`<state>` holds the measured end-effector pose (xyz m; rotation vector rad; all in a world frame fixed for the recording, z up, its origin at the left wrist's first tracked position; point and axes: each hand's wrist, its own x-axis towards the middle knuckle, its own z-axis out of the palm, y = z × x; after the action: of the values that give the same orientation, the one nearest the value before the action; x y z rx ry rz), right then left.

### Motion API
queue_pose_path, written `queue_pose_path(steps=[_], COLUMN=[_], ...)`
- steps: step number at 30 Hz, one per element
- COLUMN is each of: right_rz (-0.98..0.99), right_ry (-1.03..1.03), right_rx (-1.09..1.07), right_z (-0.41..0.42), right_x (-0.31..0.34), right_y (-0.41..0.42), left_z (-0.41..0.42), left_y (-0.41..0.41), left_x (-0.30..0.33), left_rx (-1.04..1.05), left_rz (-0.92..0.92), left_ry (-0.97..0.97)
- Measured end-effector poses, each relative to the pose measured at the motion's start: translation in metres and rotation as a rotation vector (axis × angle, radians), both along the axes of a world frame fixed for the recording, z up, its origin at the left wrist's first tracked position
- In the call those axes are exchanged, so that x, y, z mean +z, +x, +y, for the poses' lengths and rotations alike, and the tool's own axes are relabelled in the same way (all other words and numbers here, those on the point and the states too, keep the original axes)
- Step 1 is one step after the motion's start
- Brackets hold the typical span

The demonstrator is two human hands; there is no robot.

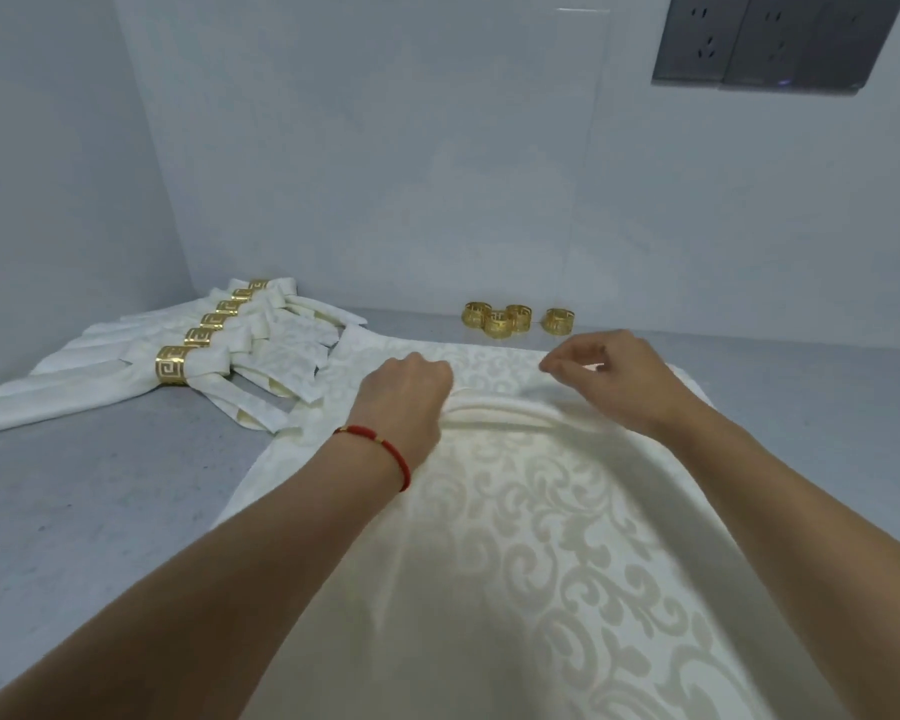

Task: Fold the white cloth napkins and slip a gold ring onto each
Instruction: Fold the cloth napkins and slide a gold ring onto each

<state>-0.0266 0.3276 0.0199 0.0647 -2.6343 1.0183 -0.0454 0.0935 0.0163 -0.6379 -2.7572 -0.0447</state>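
A white cloth napkin (541,537) with a woven scroll pattern lies spread on the grey worktop (100,485), filling the lower centre and lower right of the frame; both my forearms reach over it from the bottom edge; a red cord bracelet (385,446) circles my left wrist, left of centre. Across the middle of the frame the cloth is gathered into a raised pleat (520,407) running between my two hands; my left hand (409,394) rests on the left end of that pleat with its fingers curled down into the cloth, gripping the fold; my right hand (609,374) is at the right end, fingers bent with thumb and fingertips drawn close together above the cloth; whether they pinch the fabric I cannot tell.

Beyond the pleat the far part of the napkin lies flat; to its left, in the middle left of the frame, a row of finished napkins (141,371) lies fanned out, overlapping, each banded by a gold ring; the nearest such ring (172,365) shows a key-fret cutout. Further back, just past the far edge of the spread napkin at upper centre, four loose gold rings (515,318) stand on the worktop, three clustered and touching, one just apart to the right. Behind them rises a pale wall; grey socket plates (770,41) sit in the upper right corner.
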Motion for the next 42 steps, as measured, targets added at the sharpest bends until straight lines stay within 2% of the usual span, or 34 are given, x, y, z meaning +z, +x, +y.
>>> queue_pose_path(steps=[3,6,10,14,18,20,23,24,27,33,35,42], right_rz=[0.002,-0.075,-0.073,-0.183,-0.152,-0.061,0.035,0.044,0.08,0.137,0.133,0.083], right_ry=[-0.002,0.018,0.215,0.426,0.508,0.346,-0.118,-0.213,-0.38,-0.901,-0.978,-1.015], right_rx=[-0.192,-0.249,-0.235,-0.245,-0.321,-0.326,-0.305,-0.298,-0.329,-0.293,-0.265,-0.06], right_z=[0.004,-0.001,-0.012,-0.025,-0.033,-0.03,-0.018,-0.013,0.001,0.004,0.003,-0.005], right_x=[-0.019,-0.033,-0.028,-0.03,-0.035,-0.029,-0.011,-0.005,-0.004,-0.033,-0.043,-0.045], right_y=[-0.047,-0.099,-0.153,-0.202,-0.211,-0.204,-0.157,-0.134,-0.072,-0.004,0.006,0.02], left_z=[-0.018,-0.026,-0.025,-0.025,-0.026,-0.027,-0.027,-0.027,-0.028,-0.028,-0.028,-0.029], left_y=[-0.012,-0.025,-0.026,-0.025,-0.026,-0.028,-0.026,-0.026,-0.027,-0.034,-0.035,-0.035], left_x=[-0.014,-0.025,-0.024,-0.027,-0.027,-0.028,-0.027,-0.027,-0.03,-0.033,-0.034,-0.036], left_rx=[0.138,0.205,0.251,0.32,0.339,0.339,0.32,0.317,0.302,0.207,0.141,-0.013], left_rz=[0.004,-0.015,-0.053,-0.065,-0.076,-0.07,-0.069,-0.069,-0.042,0.045,0.089,0.142], left_ry=[0.075,0.12,0.148,0.134,0.151,0.16,0.182,0.189,0.215,0.282,0.312,0.371])
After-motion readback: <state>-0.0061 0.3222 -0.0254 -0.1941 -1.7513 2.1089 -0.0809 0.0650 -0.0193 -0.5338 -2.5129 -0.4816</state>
